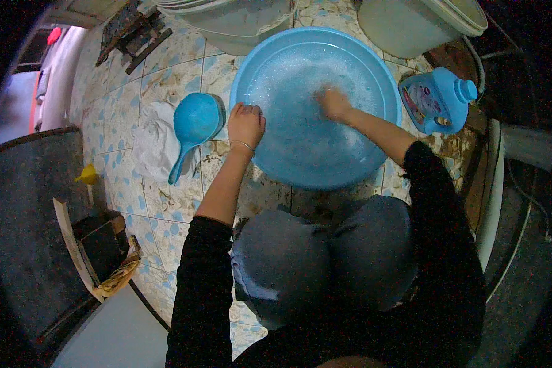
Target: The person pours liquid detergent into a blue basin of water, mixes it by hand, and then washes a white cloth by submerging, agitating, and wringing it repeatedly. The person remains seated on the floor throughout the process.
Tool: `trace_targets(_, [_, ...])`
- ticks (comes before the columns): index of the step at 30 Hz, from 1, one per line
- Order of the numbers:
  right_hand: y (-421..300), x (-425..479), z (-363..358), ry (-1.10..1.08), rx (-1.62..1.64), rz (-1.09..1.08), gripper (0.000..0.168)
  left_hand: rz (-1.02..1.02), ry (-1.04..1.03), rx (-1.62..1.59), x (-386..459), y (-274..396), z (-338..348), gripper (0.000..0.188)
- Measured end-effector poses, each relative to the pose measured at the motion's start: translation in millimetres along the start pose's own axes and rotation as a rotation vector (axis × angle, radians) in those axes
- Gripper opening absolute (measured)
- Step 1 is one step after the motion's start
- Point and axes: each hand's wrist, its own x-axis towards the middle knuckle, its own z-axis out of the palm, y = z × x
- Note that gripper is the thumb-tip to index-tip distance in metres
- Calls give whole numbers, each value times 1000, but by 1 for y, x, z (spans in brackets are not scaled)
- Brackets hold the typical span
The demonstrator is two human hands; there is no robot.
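Observation:
A large round blue plastic basin (pixel 317 179) stands on the tiled floor before my knees, with sudsy liquid inside. My left hand (pixel 247 122) grips its left rim, fingers curled over the edge. Over the middle of the basin is my right hand (pixel 333 102), blurred, its fingertips at the liquid; whether it holds anything I cannot tell. Left of the basin lies a blue plastic water ladle (pixel 198 117), partly on a crumpled white cloth (pixel 154 142). A blue detergent jug (pixel 434 101) with a blue cap is close to the basin's right side.
Two pale plastic buckets, one at the top centre (pixel 239 27) and one at the top right (pixel 409 27), stand behind the basin. A small wooden stool (pixel 133 37) is at the upper left. Dark boards and a wooden frame (pixel 73 244) line the left side.

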Motion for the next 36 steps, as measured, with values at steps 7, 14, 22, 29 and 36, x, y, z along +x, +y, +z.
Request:
trace_targets(7, [23, -31, -37, 92, -10, 44, 31, 30, 16, 20, -7, -3, 3, 15])
trace_targets(14, [46, -50, -7, -145, 66, -82, 33, 12, -2, 29, -7, -2, 5, 13])
trace_targets(22, [34, -40, -19, -220, 53, -125, 33, 21, 24, 5, -2, 2, -1, 12])
trace_targets(29, [19, -26, 0, -193, -82, -675, 21, 18, 23, -28, -1, 7, 3, 13])
trace_targets(36, [-19, 3, 10, -157, -211, -839, 21, -9, 26, -32, -1, 4, 2, 14])
